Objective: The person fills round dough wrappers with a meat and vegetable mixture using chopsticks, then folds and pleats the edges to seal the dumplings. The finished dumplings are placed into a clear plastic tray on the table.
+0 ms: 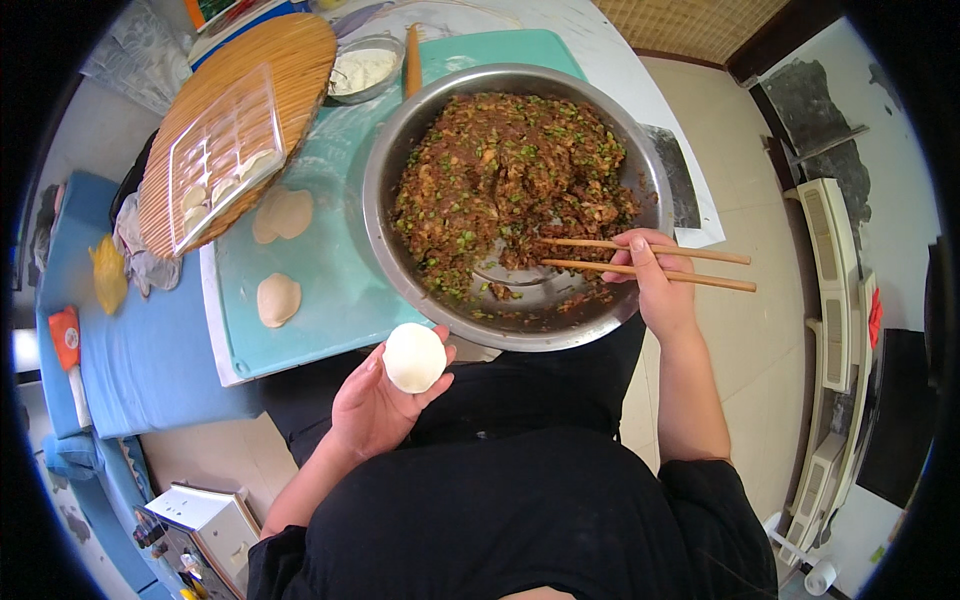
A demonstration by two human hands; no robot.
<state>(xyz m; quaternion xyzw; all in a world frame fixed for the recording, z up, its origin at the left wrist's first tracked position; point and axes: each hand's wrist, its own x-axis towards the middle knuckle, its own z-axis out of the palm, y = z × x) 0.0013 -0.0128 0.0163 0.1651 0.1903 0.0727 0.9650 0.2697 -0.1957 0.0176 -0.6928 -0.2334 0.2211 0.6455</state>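
Note:
A round dough wrapper (415,358) lies across the fingers of my left hand (386,394), just below the rim of a large steel bowl (390,262). The bowl holds a brown minced filling (480,180) with green bits. My right hand (656,274) grips a pair of wooden chopsticks (697,277) over the bowl's right side, their tips at the edge of the filling. Several more wrappers (279,300) rest on the green mat (337,322) to the left. A clear divided plastic tray (225,142) with several dumplings (196,199) sits on a round slatted board (307,52).
Behind the bowl, a glass bowl of flour (367,69) stands beside a wooden rolling pin (413,60). The white table's edge (697,202) runs along the right. A blue-covered sofa (150,360) is at the left.

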